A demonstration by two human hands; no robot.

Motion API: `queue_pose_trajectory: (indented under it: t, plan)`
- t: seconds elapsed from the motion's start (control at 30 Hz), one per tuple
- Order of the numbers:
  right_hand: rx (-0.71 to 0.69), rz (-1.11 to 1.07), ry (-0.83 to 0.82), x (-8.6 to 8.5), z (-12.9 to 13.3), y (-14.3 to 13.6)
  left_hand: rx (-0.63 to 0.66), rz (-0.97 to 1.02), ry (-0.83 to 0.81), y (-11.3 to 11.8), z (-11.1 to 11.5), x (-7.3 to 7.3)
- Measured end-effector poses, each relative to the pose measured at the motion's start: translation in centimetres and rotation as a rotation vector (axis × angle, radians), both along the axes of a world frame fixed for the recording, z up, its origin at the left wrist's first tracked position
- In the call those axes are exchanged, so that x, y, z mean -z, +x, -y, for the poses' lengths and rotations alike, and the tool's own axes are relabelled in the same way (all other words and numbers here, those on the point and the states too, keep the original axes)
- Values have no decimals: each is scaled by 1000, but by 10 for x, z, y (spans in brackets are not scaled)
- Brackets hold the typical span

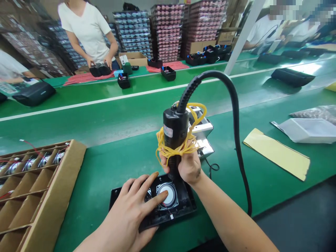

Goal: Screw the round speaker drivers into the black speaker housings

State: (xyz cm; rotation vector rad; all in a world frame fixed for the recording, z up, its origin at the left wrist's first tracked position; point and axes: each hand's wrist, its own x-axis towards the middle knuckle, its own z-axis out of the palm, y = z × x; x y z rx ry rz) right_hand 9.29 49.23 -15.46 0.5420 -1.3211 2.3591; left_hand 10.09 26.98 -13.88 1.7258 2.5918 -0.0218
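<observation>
One screwdriver [175, 134] — one speaker panel [168, 204] — two hands [131, 213] [187, 164].

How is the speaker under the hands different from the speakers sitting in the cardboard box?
The speaker by the left hand lies flat, face up, set in a black panel. The boxed speakers stand on edge in a cardboard box, one per slot. The right hand holds an electric screwdriver over the first; nothing touches the boxed ones. Both look round and silvery.

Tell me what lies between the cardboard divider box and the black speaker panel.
Only bare green table, as the head view shows; the cardboard divider box and black speaker panel stand apart.
</observation>
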Motion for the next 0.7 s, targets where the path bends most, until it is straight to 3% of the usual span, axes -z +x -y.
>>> queue_pose_trajectory:
  t: [0.7]
  plan:
    - [-48,-67,196,2,5,11,79,-79,63,-7,2,10]
